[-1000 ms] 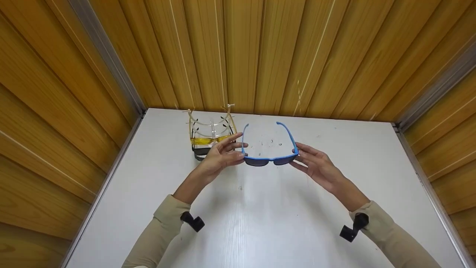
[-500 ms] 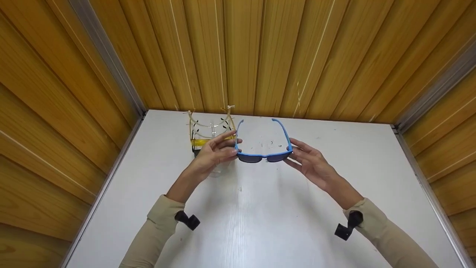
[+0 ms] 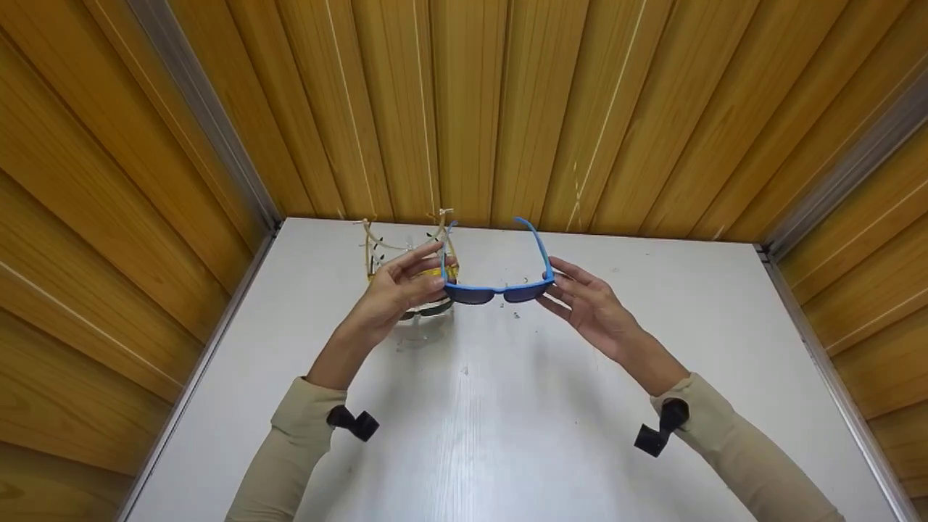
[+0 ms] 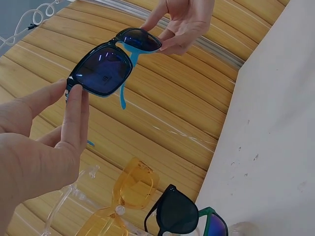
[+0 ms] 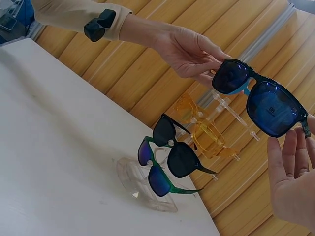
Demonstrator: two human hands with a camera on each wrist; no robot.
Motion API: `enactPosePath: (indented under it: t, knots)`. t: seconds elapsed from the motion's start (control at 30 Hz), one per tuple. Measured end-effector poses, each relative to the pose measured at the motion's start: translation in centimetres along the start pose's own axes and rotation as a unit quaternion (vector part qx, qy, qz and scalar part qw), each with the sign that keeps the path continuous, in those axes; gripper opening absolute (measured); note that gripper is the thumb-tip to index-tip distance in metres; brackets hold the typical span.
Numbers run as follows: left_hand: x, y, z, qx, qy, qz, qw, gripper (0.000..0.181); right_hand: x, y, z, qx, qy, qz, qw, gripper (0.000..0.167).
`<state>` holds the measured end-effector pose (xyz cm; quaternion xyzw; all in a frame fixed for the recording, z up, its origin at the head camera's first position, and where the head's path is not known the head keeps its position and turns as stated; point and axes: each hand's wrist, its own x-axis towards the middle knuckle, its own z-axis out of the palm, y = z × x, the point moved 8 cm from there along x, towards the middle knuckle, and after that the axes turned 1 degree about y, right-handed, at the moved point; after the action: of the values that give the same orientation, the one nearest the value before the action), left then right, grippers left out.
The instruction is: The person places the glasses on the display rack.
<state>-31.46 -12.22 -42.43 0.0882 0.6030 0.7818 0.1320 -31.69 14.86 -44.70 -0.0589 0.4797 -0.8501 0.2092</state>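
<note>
Both hands hold a pair of blue sunglasses (image 3: 471, 296) with dark lenses, temples unfolded and pointing away from me. At one hinge corner my left hand (image 3: 391, 293) pinches the frame between thumb and fingers. My right hand (image 3: 598, 312) pinches the opposite corner. Behind the left hand stands a clear display stand (image 5: 129, 174), partly hidden in the head view. It bears yellow glasses (image 5: 209, 140), black sunglasses (image 5: 182, 160) and, lowest, green-framed sunglasses (image 5: 158, 181). In the right wrist view the held sunglasses are level with the stand's top arm (image 5: 238, 118), apparently apart from it.
A white table (image 3: 522, 435) lies beneath, with small marks on its surface. Wood-look panels (image 3: 464, 109) rise behind and at both sides, joined by metal corner rails (image 3: 210, 109). Black wrist cameras (image 3: 354, 422) sit on both sleeves.
Both hands have carried the blue sunglasses left and slightly toward the back wall, closer to the display stand. The grip looks the same throughout.
</note>
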Motion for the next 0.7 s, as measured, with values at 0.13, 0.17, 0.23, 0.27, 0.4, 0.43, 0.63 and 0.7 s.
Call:
enactPosePath:
  t: [0.13,0.17,0.23,0.27,0.4,0.43,0.63,0.7]
  knots:
    - [-0.1,0.6,-0.6,0.004,0.007,0.007,0.9999,0.064,0.7,-0.2,0.6,-0.002,0.001,-0.006,1.0,0.032]
    - [-0.1,0.8,-0.8,0.006,0.011,0.008,0.9999,0.064,0.8,-0.2,0.8,-0.001,0.002,-0.007,1.0,0.032]
    - [-0.2,1.1,-1.1,0.009,0.018,0.009,0.9998,0.063,1.1,-0.4,1.2,-0.001,0.001,-0.009,1.0,0.032]
    - [-0.2,1.3,-1.3,0.009,0.022,0.009,0.9997,0.063,1.2,-0.4,1.4,-0.001,0.0,-0.01,0.9999,0.032]
    - [-0.3,1.7,-2.2,0.013,0.035,0.007,0.9993,0.061,1.8,-0.4,2.3,0.0,0.002,-0.011,0.9999,0.031]
    - [-0.4,1.7,-2.4,0.014,0.038,0.007,0.9992,0.061,1.9,-0.4,2.5,0.001,0.004,-0.011,0.9999,0.031]
    - [-0.8,2.3,-3.7,0.01,0.053,0.014,0.9984,0.061,2.9,-0.1,3.7,0.001,0.005,-0.009,0.9999,0.03]
    - [-1.0,2.5,-4.0,0.009,0.055,0.02,0.9983,0.061,3.2,0.0,4.1,0.001,0.002,-0.009,1.0,0.029]
